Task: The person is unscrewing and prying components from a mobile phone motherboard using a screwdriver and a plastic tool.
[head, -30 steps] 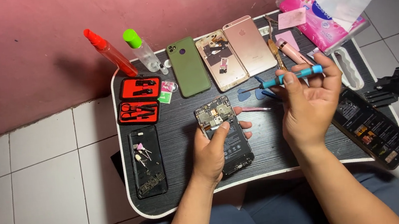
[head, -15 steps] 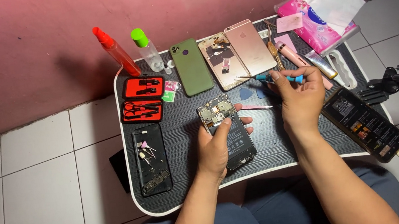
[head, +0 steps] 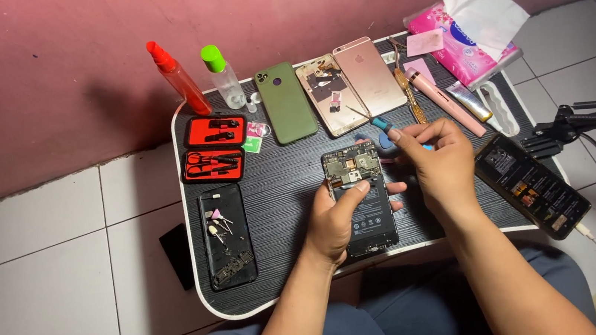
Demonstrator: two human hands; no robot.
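R fingers pinch a thin blue-handled driver, tip aimed to 10 o'clock, just past the top edge of the open phone. L thumb lies across the phone's mid-body, other L fingers curl under its R edge; L hand clamps it against the table near the front edge, at 6 o'clock of the tabletop.

Risks, as I judge them:
- Driver held only at the fingertips w/ the tip free in the air; a slip could drag it over the bare board & scratch or short sth.
- Thumb presses right on the battery area; too much force could bend it or flex the frame.
- Phone sits close to the table's front edge; if the L grip loosens it may slide off toward the lap.
- Small parts lie loose in the tray-like back cover at 9 o'clock; a bump of the forearm could scatter them.
- Dark phone at 3 o'clock overhangs the R edge, w/ a cable below; an elbow nudge could tip it.

Phone's look: back cover off, upright portrait, dark frame. Top third shows the board w/ metal shields & what is prob. the camera module, too small to be sure. Below, a black battery fills most of the body; bottom strip has a small board.

Further out, at 12 o'clock: green phone, opened gold shell, pink phone. At 10: red tool cases, red bottle, green-capped bottle.
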